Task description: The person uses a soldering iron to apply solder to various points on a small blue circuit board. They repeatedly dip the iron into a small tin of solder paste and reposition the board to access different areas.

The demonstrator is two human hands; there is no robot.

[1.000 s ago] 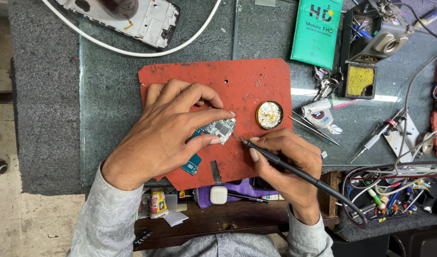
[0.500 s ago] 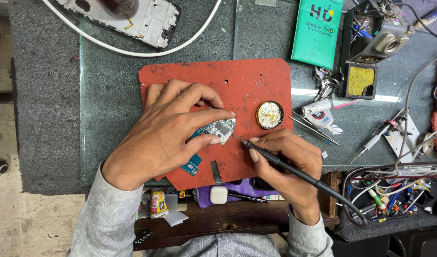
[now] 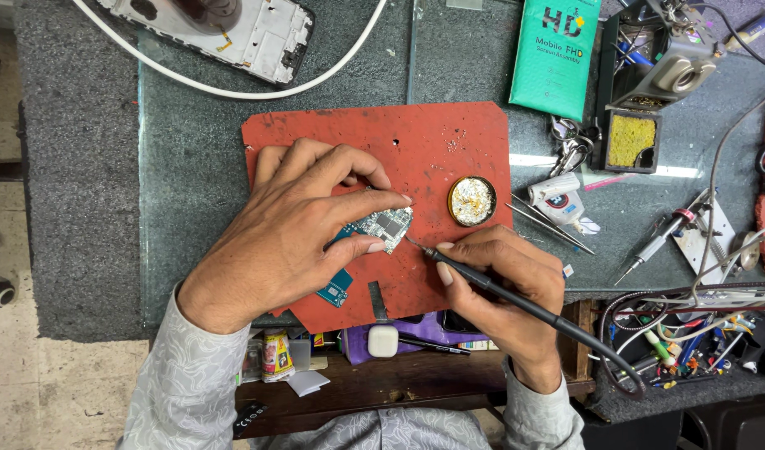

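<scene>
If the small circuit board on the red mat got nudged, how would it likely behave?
The circuit board looks thin, flat and rigid, so it would probably slide rather than roll or bend. It seems light for its size: the left hand pins it with fingertips while the soldering iron in the right hand touches its edge. Exposed components suggest fragility.

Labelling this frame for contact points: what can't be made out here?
Head view only:
- Circuit board: its middle lies under the left hand; only the metal-shielded end and a blue corner show.
- Soldering iron tip: too small to tell whether it touches the board.
- Right hand: palm side faces away.
- Phone frame: cut off by the top edge.
- Cable tangle: too cluttered to tell wires apart.
</scene>
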